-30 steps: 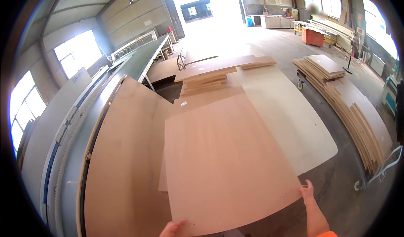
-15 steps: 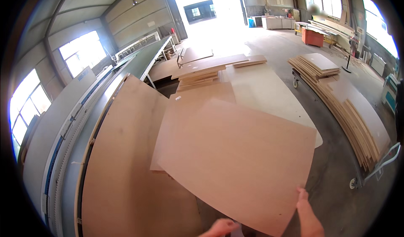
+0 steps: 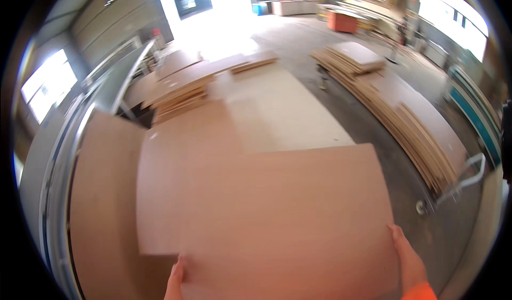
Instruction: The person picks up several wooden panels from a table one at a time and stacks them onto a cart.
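Observation:
A large, thin, reddish-brown wood panel (image 3: 288, 204) lies in front of me, its near end running out of the picture. My left hand (image 3: 176, 277) holds its left edge, with the thumb side showing and the other fingers hidden. On the right edge, my right hand (image 3: 406, 254) grips the panel, fingers partly tucked behind it. An orange sleeve end shows at that wrist. Beneath and beyond the held panel lies another brown panel (image 3: 165, 193), and a paler cream board (image 3: 288, 108) lies further out.
Stacked boards (image 3: 178, 100) sit at the far end of the pale board. To the right stands a wheeled cart (image 3: 472, 177) loaded with panels (image 3: 410, 113). A brown sheet (image 3: 106, 204) leans at the left beside a long machine (image 3: 50, 193). An orange box-like unit (image 3: 341, 21) stands further back.
The held panel has turned and come nearer to me. My left hand has moved from the near edge to the left edge and taken hold. The view has swung right.

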`<action>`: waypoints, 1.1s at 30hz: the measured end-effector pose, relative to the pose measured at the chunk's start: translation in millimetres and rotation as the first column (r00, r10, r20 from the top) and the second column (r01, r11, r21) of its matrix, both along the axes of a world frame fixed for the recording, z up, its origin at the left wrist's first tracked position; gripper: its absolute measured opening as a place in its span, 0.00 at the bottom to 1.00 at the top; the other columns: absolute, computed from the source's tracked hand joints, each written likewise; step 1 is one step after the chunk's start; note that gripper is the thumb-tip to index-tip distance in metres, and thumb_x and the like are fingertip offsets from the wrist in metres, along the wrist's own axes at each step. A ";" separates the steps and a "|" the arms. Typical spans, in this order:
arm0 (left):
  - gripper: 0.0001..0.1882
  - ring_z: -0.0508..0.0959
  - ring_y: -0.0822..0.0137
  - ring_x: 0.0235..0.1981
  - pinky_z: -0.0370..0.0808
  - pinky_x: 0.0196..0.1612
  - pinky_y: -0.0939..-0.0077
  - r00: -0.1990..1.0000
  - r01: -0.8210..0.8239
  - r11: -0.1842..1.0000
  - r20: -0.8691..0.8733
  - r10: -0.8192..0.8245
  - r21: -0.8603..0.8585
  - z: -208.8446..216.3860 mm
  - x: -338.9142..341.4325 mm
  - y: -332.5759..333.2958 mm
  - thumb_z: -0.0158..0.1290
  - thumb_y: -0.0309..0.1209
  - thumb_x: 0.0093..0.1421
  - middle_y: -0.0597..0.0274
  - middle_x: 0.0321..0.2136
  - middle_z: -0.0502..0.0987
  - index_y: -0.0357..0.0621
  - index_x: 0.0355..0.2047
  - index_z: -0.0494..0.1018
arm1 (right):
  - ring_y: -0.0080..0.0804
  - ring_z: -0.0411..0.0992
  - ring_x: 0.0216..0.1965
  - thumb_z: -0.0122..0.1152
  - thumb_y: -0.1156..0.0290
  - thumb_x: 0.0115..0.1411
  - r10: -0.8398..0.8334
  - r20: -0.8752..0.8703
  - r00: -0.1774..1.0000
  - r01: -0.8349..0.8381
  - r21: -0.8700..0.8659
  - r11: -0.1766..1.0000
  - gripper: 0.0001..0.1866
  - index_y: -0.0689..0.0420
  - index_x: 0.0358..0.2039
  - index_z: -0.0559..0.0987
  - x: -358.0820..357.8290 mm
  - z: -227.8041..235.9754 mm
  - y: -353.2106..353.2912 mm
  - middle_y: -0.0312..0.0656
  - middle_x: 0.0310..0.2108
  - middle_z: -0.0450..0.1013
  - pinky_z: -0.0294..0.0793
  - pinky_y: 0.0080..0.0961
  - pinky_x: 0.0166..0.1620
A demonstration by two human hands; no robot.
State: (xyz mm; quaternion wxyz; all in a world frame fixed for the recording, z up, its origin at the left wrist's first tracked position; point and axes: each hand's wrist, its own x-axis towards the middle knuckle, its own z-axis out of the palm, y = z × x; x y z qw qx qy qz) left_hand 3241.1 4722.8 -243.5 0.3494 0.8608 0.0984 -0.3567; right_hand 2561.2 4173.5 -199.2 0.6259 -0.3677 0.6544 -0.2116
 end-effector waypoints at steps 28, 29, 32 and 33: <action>0.38 0.74 0.66 0.31 0.70 0.35 0.69 0.782 0.577 0.802 0.389 -0.487 -0.154 152.9 -273.4 -655.9 0.46 0.59 0.54 0.53 0.31 0.77 0.27 0.39 0.73 | 0.38 0.68 0.45 0.48 0.56 0.57 -0.465 0.101 0.879 0.474 -0.266 0.839 0.28 0.71 0.46 0.71 -371.2 25.3 -240.1 0.50 0.43 0.71 0.64 0.31 0.48; 0.38 0.74 0.66 0.31 0.70 0.35 0.69 0.765 0.601 0.783 0.399 -0.506 -0.159 149.8 -281.3 -691.4 0.46 0.59 0.54 0.53 0.30 0.77 0.27 0.39 0.73 | 0.39 0.68 0.45 0.48 0.56 0.57 -0.499 0.086 0.862 0.499 -0.318 0.806 0.28 0.71 0.47 0.70 -388.2 20.8 -248.9 0.51 0.44 0.70 0.63 0.32 0.49; 0.38 0.74 0.67 0.31 0.70 0.34 0.69 0.719 0.664 0.728 0.410 -0.560 -0.171 131.0 -314.7 -808.2 0.47 0.59 0.54 0.53 0.30 0.77 0.27 0.39 0.73 | 0.40 0.58 0.57 0.42 0.52 0.58 -0.513 0.079 0.855 0.518 -0.196 0.833 0.31 0.63 0.55 0.65 -446.5 18.8 -277.0 0.47 0.57 0.60 0.54 0.34 0.58; 0.37 0.72 0.68 0.30 0.69 0.33 0.69 0.717 0.678 0.709 0.388 -0.579 -0.196 119.6 -327.1 -850.4 0.48 0.57 0.54 0.52 0.29 0.77 0.25 0.38 0.72 | 0.41 0.58 0.57 0.42 0.52 0.58 -0.543 0.070 0.837 0.545 -0.196 0.815 0.31 0.63 0.55 0.64 -464.8 14.4 -283.0 0.47 0.57 0.60 0.54 0.34 0.58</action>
